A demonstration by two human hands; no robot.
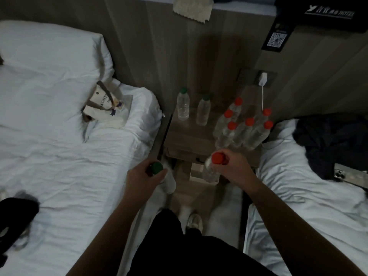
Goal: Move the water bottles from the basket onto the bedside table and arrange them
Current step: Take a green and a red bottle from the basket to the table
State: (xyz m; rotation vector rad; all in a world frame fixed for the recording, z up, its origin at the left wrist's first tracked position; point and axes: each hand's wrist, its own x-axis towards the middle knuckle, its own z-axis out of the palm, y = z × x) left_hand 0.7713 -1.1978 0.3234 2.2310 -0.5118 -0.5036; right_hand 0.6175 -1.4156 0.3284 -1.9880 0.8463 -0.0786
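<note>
**Head view.** I look down the aisle between two beds at the desk (187,136), which stands just above the frame's centre against the wood-panelled wall.

(a) Already placed: two green-capped bottles (183,105) stand upright, apart from each other, at the desk's far left. A group of six red-capped bottles (242,128) stands packed in close rows on the desk's right side. The sorting by cap colour looks deliberate.

(b) In transit: my left hand (148,174), lower centre-left, grips a green-capped bottle (156,168) with its fingers curled round the neck below the cap. My right hand (233,166), lower centre-right, grips a red-capped bottle (212,170) in the same way. Both bottles are held short of the desk's near edge and neither touches it.

(c) Progress: I judge the task well advanced, with eight bottles set down and two being carried. What remains is to place the green one with the two on the left and the red one with the group on the right, then straighten the rows. The basket is out of view, so I cannot tell whether more bottles wait in it.
</note>
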